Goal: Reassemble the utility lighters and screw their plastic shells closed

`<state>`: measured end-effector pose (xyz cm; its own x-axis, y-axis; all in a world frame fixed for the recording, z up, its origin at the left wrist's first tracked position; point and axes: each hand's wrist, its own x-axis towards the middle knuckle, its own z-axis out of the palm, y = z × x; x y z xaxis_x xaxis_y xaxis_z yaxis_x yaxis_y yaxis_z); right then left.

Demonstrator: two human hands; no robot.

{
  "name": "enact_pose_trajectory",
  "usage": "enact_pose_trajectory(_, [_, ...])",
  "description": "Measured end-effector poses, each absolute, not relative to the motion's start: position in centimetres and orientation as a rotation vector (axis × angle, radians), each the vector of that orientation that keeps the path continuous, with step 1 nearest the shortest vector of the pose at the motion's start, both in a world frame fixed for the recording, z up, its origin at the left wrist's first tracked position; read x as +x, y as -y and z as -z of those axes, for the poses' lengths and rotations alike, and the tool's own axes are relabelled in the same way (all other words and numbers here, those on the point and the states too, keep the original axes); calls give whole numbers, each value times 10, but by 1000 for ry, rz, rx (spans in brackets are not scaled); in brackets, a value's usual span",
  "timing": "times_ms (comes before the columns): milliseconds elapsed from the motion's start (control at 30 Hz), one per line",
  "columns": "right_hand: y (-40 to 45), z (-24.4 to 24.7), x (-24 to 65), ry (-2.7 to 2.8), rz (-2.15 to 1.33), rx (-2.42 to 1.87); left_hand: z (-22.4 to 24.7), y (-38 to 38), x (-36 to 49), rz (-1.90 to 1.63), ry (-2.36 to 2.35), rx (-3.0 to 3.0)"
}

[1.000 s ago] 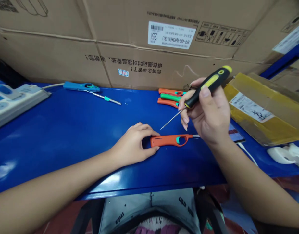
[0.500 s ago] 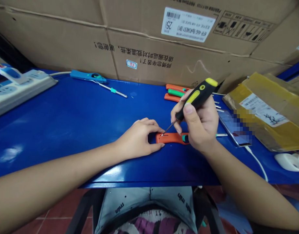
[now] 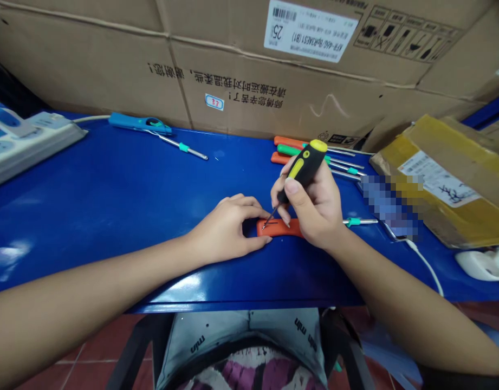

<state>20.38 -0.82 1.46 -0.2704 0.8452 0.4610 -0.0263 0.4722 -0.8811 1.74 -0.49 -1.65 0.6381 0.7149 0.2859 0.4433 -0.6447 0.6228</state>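
Note:
An orange long-necked lighter (image 3: 280,228) lies flat on the blue table. Thumb and fingers of my left hand (image 3: 239,227) are closed around its left end, steadying it. My right hand (image 3: 320,203) grips a black and yellow screwdriver (image 3: 306,168), tilted with its handle up to the right. The screwdriver's thin tip touches the lighter near its left end, beside a dark slot. My right hand covers the lighter's middle, while its metal neck with a teal collar shows to the right.
Orange and green lighters (image 3: 287,150) lie behind my right hand. A blue lighter (image 3: 139,123) is at the back left near a power strip (image 3: 33,146). To the right are a phone (image 3: 389,208) on a white cable and a taped carton (image 3: 448,179). A large cardboard box (image 3: 233,65) walls the back.
The screwdriver's handle has moved left and is more upright. Its tip has shifted from beside the slot's left part toward the lighter's left end. My left hand keeps its hold.

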Motion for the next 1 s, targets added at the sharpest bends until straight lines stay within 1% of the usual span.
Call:
enact_pose_trajectory(367, [10, -10, 207, 1719, -949, -705, 16, 7, 17, -723, -896, 2366])
enact_pose_trajectory(533, [13, -16, 208, 1760, -900, -682, 18, 6, 17, -732, -904, 2358])
enact_pose_trajectory(733, [12, -27, 210, 1789, -953, -790, 17, 5, 18, -702, -942, 2350])
enact_pose_trajectory(867, [9, -27, 210, 1775, -1004, -768, 17, 6, 18, -684, -942, 2346])
enact_pose_trajectory(1000, [9, -27, 210, 1794, -905, -721, 17, 7, 18, -712, -930, 2359])
